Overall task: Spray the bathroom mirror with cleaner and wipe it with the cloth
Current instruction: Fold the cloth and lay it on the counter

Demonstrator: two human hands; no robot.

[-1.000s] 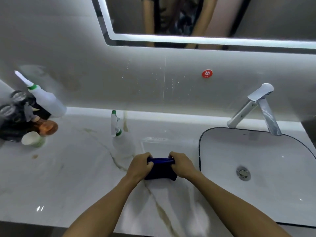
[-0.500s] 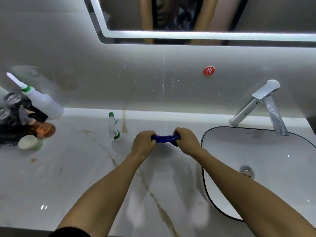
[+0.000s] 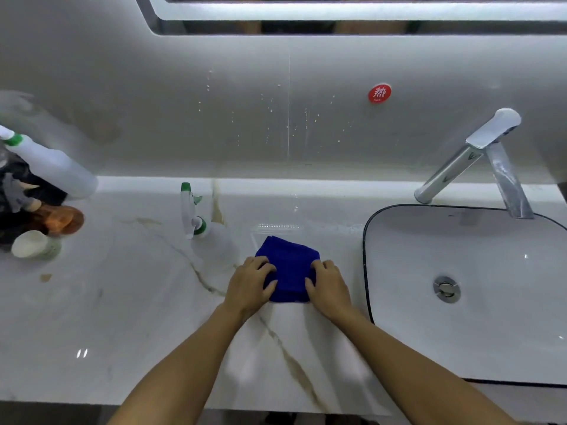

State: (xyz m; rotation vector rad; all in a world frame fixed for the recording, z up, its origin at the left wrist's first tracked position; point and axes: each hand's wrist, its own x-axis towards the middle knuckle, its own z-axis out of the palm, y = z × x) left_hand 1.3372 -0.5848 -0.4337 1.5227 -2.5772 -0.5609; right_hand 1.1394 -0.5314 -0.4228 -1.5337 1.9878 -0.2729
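Now your left hand (image 3: 250, 285) and right hand (image 3: 329, 286) pinch the folded cloth (image 3: 288, 265) flat on the counter, left of the sink (image 3: 399, 302). Spray bottle (image 3: 196, 222) stands close; a careless lift could topple it.

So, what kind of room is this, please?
Most likely a bathroom: a white sink with a chrome tap is set in a marble counter, and a lit mirror hangs on the wall above.
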